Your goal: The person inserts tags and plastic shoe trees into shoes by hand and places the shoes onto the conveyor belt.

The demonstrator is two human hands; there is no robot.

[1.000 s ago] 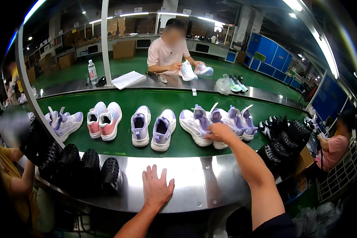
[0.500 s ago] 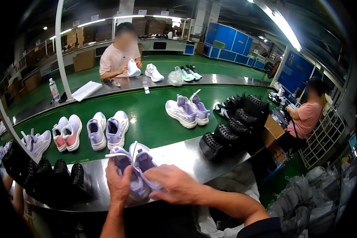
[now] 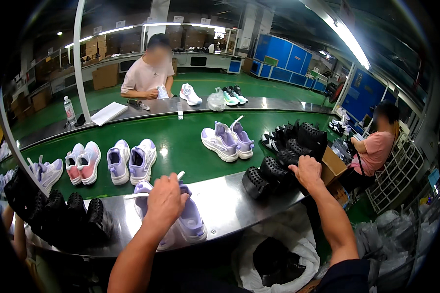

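Note:
A pair of white-and-lavender sneakers (image 3: pixel 193 217) stands on the metal ledge in front of me. Over their tongues and openings is my left hand (image 3: pixel 164 202), fingers curled at the left sneaker; the fingertips are partly hidden. My right hand (image 3: pixel 309 172) reaches to the right, its thumb and fingers closed at a black studded shoe form (image 3: pixel 289 155) in a cluster of such forms. More black shoe forms (image 3: pixel 259 181) sit on the ledge just left of that hand.
On the green belt (image 3: pixel 181 141) stand sneaker pairs: lavender (image 3: pixel 142 158), pink-and-white (image 3: pixel 87 163) and another lavender pair (image 3: pixel 226 141). Black forms (image 3: pixel 95 219) line the ledge at left. A white sack (image 3: pixel 303 234) with dark items hangs below. Co-workers sit across and at right.
My right hand has left the front sneakers and moved right to the black shoe forms. My left hand has shifted up and right over the sneakers. The co-worker opposite has lowered a shoe.

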